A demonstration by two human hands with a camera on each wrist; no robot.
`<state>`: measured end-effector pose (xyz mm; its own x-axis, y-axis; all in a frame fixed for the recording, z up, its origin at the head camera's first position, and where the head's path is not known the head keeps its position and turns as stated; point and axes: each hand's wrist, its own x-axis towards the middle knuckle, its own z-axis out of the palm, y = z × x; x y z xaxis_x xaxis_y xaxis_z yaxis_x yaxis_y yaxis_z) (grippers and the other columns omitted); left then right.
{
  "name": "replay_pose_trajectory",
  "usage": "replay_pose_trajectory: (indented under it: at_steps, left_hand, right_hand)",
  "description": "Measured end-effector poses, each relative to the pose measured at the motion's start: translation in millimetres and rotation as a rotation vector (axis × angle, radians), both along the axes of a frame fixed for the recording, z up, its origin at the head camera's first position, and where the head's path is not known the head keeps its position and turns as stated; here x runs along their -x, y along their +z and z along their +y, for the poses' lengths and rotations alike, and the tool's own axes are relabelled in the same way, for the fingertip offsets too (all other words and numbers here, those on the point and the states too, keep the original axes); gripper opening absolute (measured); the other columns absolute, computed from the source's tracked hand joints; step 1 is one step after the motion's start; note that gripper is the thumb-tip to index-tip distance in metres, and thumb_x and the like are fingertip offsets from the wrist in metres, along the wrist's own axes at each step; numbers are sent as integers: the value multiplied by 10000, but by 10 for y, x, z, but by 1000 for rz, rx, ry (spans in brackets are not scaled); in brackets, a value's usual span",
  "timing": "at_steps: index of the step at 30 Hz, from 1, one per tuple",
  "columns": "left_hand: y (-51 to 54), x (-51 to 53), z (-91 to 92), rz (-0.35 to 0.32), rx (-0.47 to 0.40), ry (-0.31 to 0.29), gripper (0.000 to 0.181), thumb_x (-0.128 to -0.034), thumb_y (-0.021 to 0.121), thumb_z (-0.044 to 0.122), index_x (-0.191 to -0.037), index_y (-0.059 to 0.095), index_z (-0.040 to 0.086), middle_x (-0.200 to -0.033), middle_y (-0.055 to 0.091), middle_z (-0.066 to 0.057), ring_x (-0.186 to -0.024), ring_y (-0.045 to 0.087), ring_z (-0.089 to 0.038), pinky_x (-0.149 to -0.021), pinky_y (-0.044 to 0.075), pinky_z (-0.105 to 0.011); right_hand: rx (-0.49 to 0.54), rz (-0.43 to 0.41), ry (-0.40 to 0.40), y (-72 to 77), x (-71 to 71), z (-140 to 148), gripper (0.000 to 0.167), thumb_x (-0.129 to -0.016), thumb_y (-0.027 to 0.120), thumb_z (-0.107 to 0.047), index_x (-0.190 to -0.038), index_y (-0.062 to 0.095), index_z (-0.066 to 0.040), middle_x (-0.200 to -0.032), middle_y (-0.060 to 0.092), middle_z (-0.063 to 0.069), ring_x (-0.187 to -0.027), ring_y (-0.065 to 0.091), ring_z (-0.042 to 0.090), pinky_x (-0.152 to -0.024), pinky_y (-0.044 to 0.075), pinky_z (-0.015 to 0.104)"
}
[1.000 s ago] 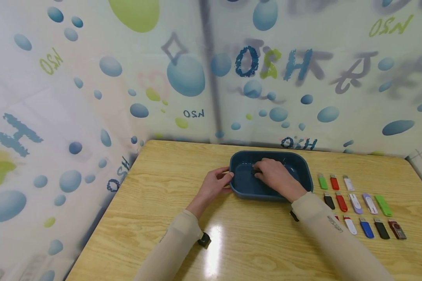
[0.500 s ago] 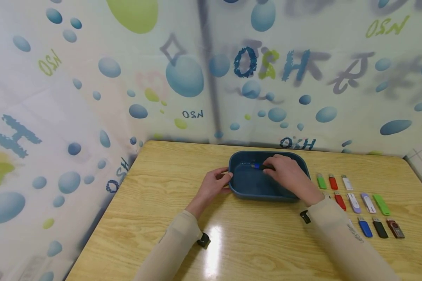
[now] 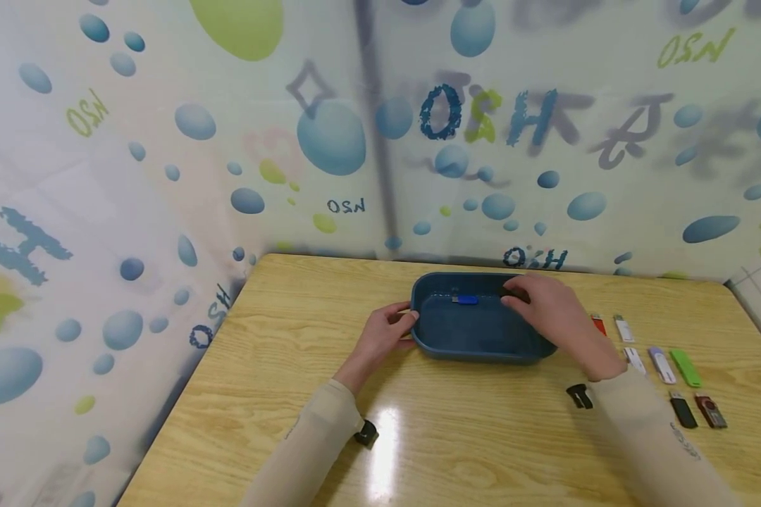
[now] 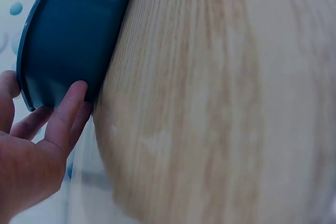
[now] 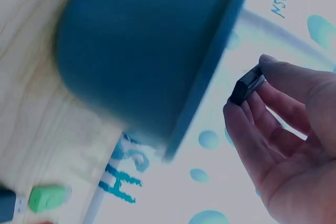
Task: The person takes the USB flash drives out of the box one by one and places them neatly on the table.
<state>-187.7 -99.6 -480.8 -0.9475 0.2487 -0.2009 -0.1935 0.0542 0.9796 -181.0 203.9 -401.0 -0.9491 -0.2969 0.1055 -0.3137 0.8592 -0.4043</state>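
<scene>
A dark blue rectangular box (image 3: 485,354) stands on the table. My left hand (image 3: 383,329) holds its left end, thumb at the rim and fingers against the outside; the left wrist view also shows these fingers (image 4: 67,113) on the wall. A blue USB stick (image 3: 466,300) lies inside, toward the back left. My right hand (image 3: 548,310) is over the right part of the box. In the right wrist view, a black USB stick (image 5: 247,85) is pinched between thumb and fingertips, above rim height and apart from the box.
To the right lie several USB sticks, among them a green one (image 3: 686,368), a white one (image 3: 624,328), a black one (image 3: 683,410) and a dark red one (image 3: 711,411). My right forearm covers part of them. A patterned curtain (image 3: 330,141) hangs behind the table (image 3: 317,303).
My right hand has moved right from the middle of the box, carrying the black USB stick. The blue USB stick inside has come into full view. The left hand keeps its place on the box.
</scene>
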Motion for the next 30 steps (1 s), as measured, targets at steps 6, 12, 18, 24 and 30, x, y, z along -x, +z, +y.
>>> replay_pose_trajectory:
  at_steps: [6,12,18,24,30]
  left_hand:
    - [8,5,-8,-5,-25,-2,475,-1056,623,187,-1480,539,-9,-1312,630,-261,-1137,692,-362,-882,616,-456]
    - [2,17,-4,-7,-32,-3,471,-1055,624,178,-1476,542,-14,-1323,625,-271,-1145,687,-372,-895,608,-478]
    - [0,22,2,-14,-23,2,479,-1051,632,186,-1483,539,0,-1332,622,-267,-1146,686,-373,-899,607,-472]
    - [8,17,-1,-8,-11,1,480,-1053,631,196,-1483,540,2,-1329,622,-266,-1131,694,-369,-896,608,-468]
    - [-7,20,0,-10,-1,2,484,-1049,641,212,-1479,549,10,-1346,621,-259,-1144,690,-367,-894,610,-463]
  right_hand:
    - [25,4,-18,50,-53,158,285,-1009,697,-184,-1193,708,33,-1051,713,169,-921,683,322,-765,582,507]
    - [47,4,-61,79,-106,336,311,-1016,690,-193,-1210,691,50,-1061,712,198,-942,676,366,-774,567,544]
    - [41,15,-114,48,-120,545,329,-1010,704,-225,-1169,700,62,-998,730,198,-889,682,364,-695,569,521]
    - [52,30,-147,3,-140,752,298,-1007,708,-235,-1094,712,51,-917,734,156,-813,674,314,-606,534,415]
    - [41,35,-189,-65,-174,998,365,-1012,696,-236,-1132,671,107,-933,728,224,-857,681,408,-671,558,550]
